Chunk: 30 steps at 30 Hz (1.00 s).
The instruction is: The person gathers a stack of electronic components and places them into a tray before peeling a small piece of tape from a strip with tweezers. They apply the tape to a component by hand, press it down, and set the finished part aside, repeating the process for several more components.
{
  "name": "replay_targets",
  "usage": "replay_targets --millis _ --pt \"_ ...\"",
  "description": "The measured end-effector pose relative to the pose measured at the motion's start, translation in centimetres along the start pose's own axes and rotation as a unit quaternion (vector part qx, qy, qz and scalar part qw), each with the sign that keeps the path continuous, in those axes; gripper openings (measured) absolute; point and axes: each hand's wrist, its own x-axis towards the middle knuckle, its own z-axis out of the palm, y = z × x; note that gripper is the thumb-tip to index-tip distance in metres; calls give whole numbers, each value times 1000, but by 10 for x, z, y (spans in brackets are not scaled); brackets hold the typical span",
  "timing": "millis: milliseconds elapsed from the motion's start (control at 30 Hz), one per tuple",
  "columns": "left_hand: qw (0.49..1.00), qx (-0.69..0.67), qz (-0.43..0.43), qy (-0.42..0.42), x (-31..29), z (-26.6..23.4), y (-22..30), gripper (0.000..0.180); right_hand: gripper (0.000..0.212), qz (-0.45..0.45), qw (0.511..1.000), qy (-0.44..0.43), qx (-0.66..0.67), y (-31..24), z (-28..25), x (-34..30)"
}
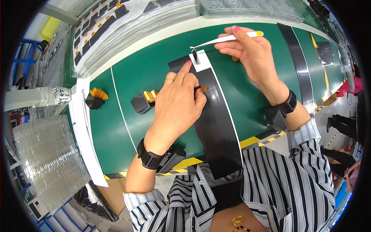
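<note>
My right hand [251, 50] grips a pair of white tweezers [228, 39], pointing left. A small black piece [194, 54] hangs at their tips, over a white square [205, 63] at the far end of a long black strip [218, 131]. My left hand [177, 96] rests on that strip, its index fingertip beside the white square. Between its thumb and curled fingers is a small black part with an orange ribbon cable [205, 89], mostly hidden. Left of this hand lies a stack of black parts with orange ribbon cables [142, 103].
Another stack of such parts [96, 98] sits at the green table's [112, 143] left. Layered trays holding black parts [135, 34] and clear plastic trays [251, 9] line the back. A black band [297, 65] crosses the right side. An orange scrap [235, 59] lies by my right hand.
</note>
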Motion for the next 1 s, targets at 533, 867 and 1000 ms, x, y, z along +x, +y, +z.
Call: replay_targets --millis 533,867,1000 --pt "709 -647 -268 85 0 -28 -4 19 15 -59 988 -117 80 -27 -2 -31" --pt "701 -655 -266 96 1 -24 -2 21 10 -81 992 -90 43 -8 7 -32" --pt "702 -657 -264 78 0 -24 -1 22 9 -97 992 -82 27 -5 7 -30"
